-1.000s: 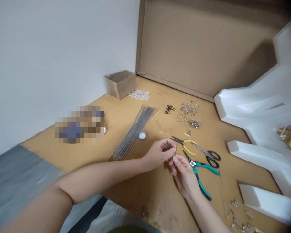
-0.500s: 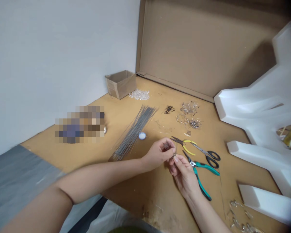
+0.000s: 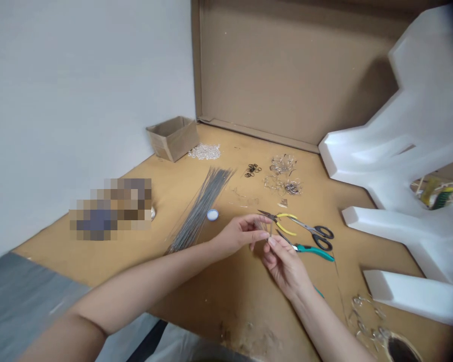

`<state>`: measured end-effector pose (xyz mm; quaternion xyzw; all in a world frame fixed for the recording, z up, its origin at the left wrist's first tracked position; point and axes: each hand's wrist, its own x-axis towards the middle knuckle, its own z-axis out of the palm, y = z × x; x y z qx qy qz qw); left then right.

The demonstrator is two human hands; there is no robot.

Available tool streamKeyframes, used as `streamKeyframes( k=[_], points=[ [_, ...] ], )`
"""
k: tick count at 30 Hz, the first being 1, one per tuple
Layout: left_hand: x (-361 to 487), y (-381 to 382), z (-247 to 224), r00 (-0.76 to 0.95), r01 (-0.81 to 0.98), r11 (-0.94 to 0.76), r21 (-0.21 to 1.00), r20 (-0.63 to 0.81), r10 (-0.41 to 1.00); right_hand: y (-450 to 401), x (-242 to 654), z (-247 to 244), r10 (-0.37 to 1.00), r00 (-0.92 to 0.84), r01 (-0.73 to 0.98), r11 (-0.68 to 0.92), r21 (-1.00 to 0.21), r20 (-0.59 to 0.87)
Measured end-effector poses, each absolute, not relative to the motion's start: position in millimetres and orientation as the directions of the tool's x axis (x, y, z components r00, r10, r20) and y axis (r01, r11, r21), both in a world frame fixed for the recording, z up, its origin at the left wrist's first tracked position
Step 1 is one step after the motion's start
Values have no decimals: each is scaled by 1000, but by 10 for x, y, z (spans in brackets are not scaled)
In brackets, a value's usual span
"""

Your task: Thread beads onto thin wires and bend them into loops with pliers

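Pinching thin wire (image 3: 271,227) where their fingertips meet, my left hand (image 3: 236,235) and right hand (image 3: 287,267) probably steady it from 2 sides. Yellow-handled pliers (image 3: 276,217) and teal-handled pliers (image 3: 317,251) lie near, seemingly for reach; the grey wire bundle (image 3: 202,208) sits leftward.

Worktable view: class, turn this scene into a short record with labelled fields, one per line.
Hands: left hand and right hand meet, fingers on thin wire
Yellow-handled pliers: lying beside scissors
Green-handled pliers: partly hidden by right hand and arm
Wire bundle: long, grey
Round lid or dish: white with blue rim, beside bundle
Box: cardboard, open-topped
Pixelated area: contents cannot be told
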<state>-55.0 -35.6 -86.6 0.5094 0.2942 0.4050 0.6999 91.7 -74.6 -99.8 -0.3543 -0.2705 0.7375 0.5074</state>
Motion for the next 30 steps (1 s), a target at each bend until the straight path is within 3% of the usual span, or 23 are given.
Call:
streamKeyframes(
  k=[5,9,12,16,20,23,26,30],
  points=[
    [-582,-350,-827,503,-138,135,981,-48,863,-756,934,-1057,938,-259,-369,-316,-874,-230],
    [-621,-380,-712,507,164,-105,981,7,862,-742,986,-1060,980,-201,73,12,-997,-3],
    [-624,-417,-649,557,371,-382,846,127,821,-714,1046,-1049,951,-215,341,285,-896,220],
    [-605,-414,-704,652,434,-500,749,123,748,-684,1089,-1099,915,-313,455,380,-805,255],
    [-593,-361,-827,633,412,-407,815,65,772,-674,1084,-1161,912,-334,510,386,-769,236],
    [-589,-332,-889,599,302,-223,927,-3,801,-679,1065,-1175,932,-322,498,316,-808,166],
    [-584,-309,-925,586,166,-1,986,-98,805,-686,1045,-1165,948,-314,379,167,-910,43],
    [-577,-281,-941,579,60,138,989,-147,802,-690,1029,-1098,946,-318,219,3,-976,-69]
  ],
)
